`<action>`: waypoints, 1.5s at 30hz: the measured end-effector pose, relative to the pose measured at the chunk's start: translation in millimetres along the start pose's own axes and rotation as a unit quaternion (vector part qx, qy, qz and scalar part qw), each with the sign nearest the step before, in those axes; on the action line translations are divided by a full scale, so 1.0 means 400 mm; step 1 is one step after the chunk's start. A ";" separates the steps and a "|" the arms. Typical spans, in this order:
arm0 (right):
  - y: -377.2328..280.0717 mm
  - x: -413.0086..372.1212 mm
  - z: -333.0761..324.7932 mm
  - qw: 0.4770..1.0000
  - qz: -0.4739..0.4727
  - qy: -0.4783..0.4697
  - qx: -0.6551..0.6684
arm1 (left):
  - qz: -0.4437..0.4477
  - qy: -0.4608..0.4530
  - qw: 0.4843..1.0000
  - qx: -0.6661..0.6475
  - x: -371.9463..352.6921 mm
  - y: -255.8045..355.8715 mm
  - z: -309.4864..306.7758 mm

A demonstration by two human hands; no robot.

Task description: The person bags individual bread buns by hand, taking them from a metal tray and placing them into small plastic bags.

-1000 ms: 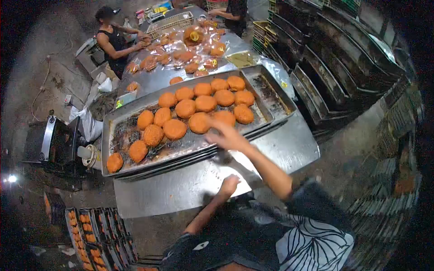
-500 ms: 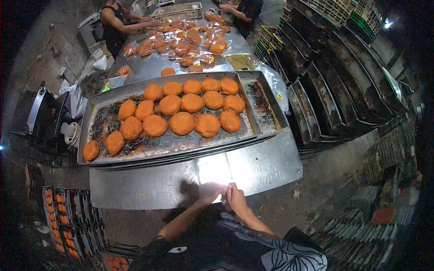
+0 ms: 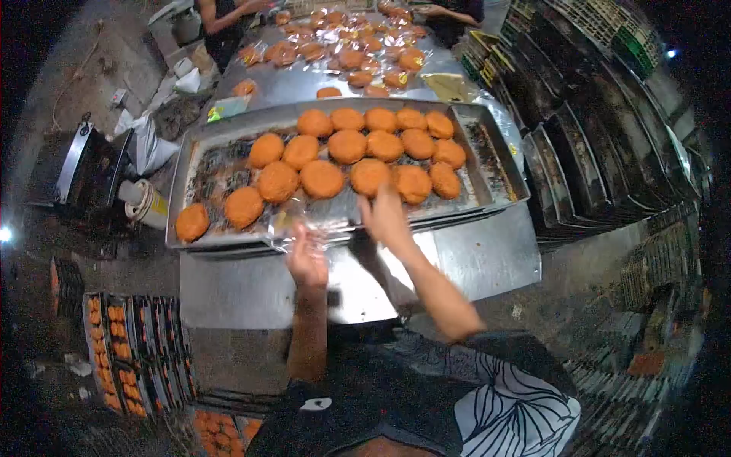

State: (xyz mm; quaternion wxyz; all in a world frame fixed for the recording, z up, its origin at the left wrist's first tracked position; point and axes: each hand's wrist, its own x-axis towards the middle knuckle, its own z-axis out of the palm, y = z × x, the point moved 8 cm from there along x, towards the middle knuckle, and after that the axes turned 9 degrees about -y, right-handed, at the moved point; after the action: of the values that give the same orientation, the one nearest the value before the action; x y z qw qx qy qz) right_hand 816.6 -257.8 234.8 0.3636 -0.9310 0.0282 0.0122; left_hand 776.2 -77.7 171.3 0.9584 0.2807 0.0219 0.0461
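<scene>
A metal tray [image 3: 177,206] holds rows of round orange-brown buns [image 3: 321,179] on its dark, stained bottom. My left hand [image 3: 306,255] is at the tray's front edge, its fingers closed on a clear plastic bag [image 3: 286,228] that hangs partly over the rim. To the right of it, my right hand [image 3: 387,217] reaches over the front rim, with its fingertips at the lower edge of a front-row bun [image 3: 371,177]. The fingers are slightly blurred, and whether they grip that bun is unclear.
Bagged buns [image 3: 350,59] cover the metal table's far part. Two people [image 3: 221,27] [image 3: 455,14] stand at its far sides. Dark stacked trays [image 3: 579,152] rise on the right; racks with buns [image 3: 114,343] stand at lower left, and a white bucket [image 3: 148,206] beside the table.
Both hands have moved forward from the table's front edge to the tray and apart. A clear bag now shows in my left hand. The whole view has shifted.
</scene>
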 end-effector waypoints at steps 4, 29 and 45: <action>0.111 0.273 0.128 0.960 0.068 0.048 -0.266 | 0.100 0.068 0.993 -0.004 0.005 0.156 0.012; 0.086 -0.124 -0.270 0.940 -0.200 0.192 0.201 | -0.226 -0.300 0.880 0.291 -0.259 -0.354 0.147; 0.432 -0.387 0.024 0.946 -0.023 -0.284 0.155 | -0.313 -0.390 0.711 0.495 -0.291 -0.649 -0.130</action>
State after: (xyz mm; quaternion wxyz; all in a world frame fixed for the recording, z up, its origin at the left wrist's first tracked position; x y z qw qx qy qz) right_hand 651.5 -371.4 117.5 0.4968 -0.8213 -0.0967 0.2633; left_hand 676.5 -279.3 -10.6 0.5651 0.6848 -0.2477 -0.3877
